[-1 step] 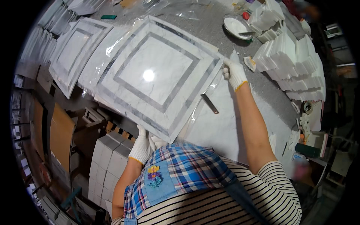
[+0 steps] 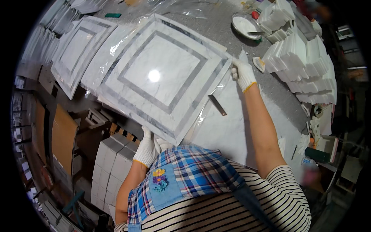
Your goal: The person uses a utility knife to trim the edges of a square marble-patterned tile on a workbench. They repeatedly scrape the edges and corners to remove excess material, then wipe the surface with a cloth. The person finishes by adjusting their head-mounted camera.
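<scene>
A large square marble panel (image 2: 158,46), white with grey inlaid bands, lies before me with plastic film beneath it. My left hand (image 2: 148,149), in a white knitted glove, grips the panel's near edge close to its front corner; part of its fingers is hidden behind my apron. At the right corner, my right hand (image 2: 242,73), gloved too, is closed on the panel's edge. Some of its fingers are out of sight under the slab. A flat metal blade-like strip (image 2: 217,105) lies on the white sheet between the panel and my right forearm.
Another banded marble panel (image 2: 77,58) lies at the left. Stacks of white tiles (image 2: 297,58) stand at the right, near a bowl of white paste (image 2: 244,27) with a scraper. Grey-white blocks (image 2: 110,162) are piled below left, beside brown boards (image 2: 63,139). A green bar (image 2: 113,15) lies far off.
</scene>
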Tool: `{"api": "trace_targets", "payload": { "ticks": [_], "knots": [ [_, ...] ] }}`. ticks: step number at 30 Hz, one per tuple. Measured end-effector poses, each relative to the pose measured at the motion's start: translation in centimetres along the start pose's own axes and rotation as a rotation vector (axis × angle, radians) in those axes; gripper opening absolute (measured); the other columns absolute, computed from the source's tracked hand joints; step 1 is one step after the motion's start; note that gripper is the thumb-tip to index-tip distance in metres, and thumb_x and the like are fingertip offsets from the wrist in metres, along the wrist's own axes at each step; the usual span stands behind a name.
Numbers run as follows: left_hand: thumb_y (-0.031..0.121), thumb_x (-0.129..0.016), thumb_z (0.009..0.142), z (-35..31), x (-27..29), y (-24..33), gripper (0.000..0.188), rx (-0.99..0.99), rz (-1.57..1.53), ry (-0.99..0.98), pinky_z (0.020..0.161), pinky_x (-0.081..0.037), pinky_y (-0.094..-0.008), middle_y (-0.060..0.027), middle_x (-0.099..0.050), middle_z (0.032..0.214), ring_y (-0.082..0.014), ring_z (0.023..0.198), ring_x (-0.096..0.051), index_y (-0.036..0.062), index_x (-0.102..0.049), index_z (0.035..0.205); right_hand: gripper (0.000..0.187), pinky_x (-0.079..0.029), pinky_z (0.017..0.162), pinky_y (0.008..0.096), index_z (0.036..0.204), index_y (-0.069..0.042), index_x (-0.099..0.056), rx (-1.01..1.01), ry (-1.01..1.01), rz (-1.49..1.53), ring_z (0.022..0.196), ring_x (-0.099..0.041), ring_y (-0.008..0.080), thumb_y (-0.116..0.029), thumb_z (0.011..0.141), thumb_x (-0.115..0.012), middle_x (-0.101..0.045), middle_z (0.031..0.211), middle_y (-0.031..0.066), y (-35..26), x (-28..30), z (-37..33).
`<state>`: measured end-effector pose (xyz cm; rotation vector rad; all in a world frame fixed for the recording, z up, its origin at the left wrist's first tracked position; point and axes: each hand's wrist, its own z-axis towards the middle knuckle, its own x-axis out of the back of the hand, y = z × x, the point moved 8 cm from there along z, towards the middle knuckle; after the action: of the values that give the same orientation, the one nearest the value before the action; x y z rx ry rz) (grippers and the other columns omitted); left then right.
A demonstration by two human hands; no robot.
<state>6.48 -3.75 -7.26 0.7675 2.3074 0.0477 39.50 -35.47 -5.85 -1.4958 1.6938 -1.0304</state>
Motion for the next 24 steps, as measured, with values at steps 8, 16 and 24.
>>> {"api": "trace_targets", "payload": {
  "ticks": [8, 16, 24],
  "knots": [
    [0.064, -0.029, 0.100, 0.4, -0.3, 0.5, 0.078, -0.013, 0.069, -0.088, 0.086, -0.060, -0.0447, -0.0250, -0.055, 0.132, -0.0350, 0.108, -0.066, 0.0015, -0.031, 0.147, 0.012, -0.033, 0.038, 0.0215, 0.083, -0.006, -0.063, 0.031, 0.001, -0.056, 0.046, -0.047, 0.0071, -0.016, 0.089, -0.067, -0.053, 0.064, -0.0005, -0.3, -0.6, -0.9],
    [0.078, -0.025, 0.092, -0.3, -0.6, -0.3, 0.102, 0.132, 0.168, -0.215, 0.099, -0.052, -0.0436, -0.0296, -0.051, 0.138, -0.0365, 0.121, -0.058, -0.0059, -0.027, 0.151, 0.014, -0.034, 0.041, 0.0205, 0.091, -0.006, -0.068, 0.098, -0.007, 0.007, 0.051, -0.049, 0.0060, -0.019, 0.090, -0.072, -0.055, 0.068, -0.0028, 0.1, -0.1, -1.2],
    [0.087, -0.026, 0.085, -1.0, -1.9, -1.8, 0.118, 0.286, 0.057, -0.354, 0.112, -0.040, -0.0445, -0.0326, -0.043, 0.147, -0.0413, 0.129, -0.050, -0.0111, -0.028, 0.150, 0.017, -0.034, 0.043, 0.0210, 0.095, -0.004, -0.070, 0.137, -0.011, -0.016, 0.052, -0.049, 0.0060, -0.019, 0.090, -0.073, -0.058, 0.071, -0.0021, -0.3, -0.4, -1.8]
  ]
}}
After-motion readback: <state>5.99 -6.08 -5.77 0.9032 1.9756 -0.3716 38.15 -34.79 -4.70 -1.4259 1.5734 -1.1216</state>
